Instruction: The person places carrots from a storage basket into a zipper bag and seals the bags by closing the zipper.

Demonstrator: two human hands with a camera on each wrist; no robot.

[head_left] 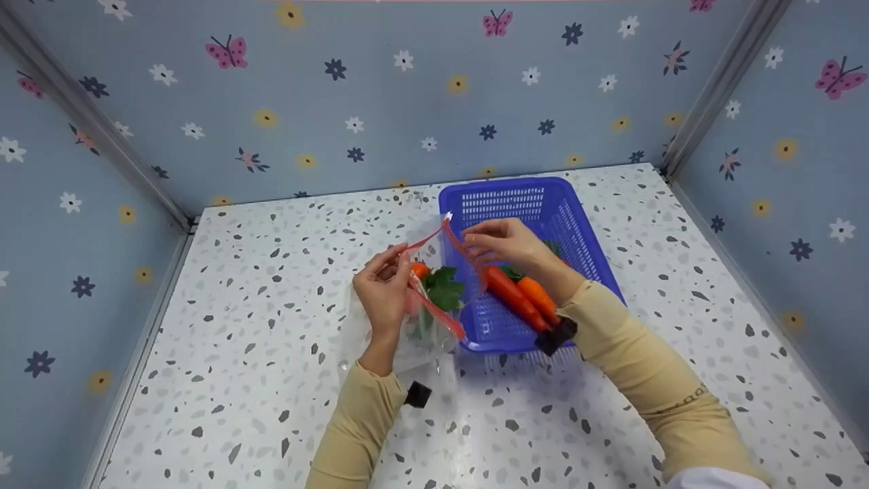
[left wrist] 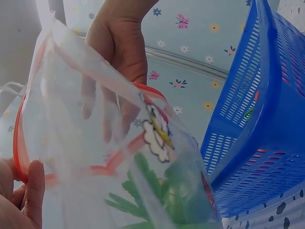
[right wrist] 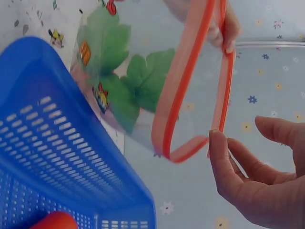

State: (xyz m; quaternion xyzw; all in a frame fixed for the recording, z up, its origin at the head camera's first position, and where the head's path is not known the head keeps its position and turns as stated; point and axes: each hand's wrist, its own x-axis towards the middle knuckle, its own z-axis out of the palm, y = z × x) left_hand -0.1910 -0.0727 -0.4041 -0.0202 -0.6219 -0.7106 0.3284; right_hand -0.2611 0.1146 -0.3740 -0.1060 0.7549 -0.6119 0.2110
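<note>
Fingers and thumb of the left hand (head_left: pixel 385 288) pinch the red zip strip (head_left: pixel 440 314) along the mouth of a clear plastic bag (head_left: pixel 397 352) printed with small cartoon figures. The right hand (head_left: pixel 512 244) is loosely open, thumb apart from its gently bent fingers; in the right wrist view a fingertip meets the strip, though I cannot tell whether it bears any hold. Between the hands the mouth stands spread wide.

The bag lies on the white, grey-speckled bench (head_left: pixel 237 285), just left of a blue slotted plastic basket (head_left: pixel 516 182), its mouth reaching over the basket's left side. Inside the bag are a green lobed leaf (head_left: pixel 445 291) and a partly hidden orange piece (head_left: pixel 421 269). In the basket, below the right forearm, a long red-orange vegetable (head_left: pixel 510 295) and a shorter orange one (head_left: pixel 536 299) lie side by side, with green leaves near their upper ends. Tan sleeves (head_left: pixel 652 373) cover both forearms.
</note>
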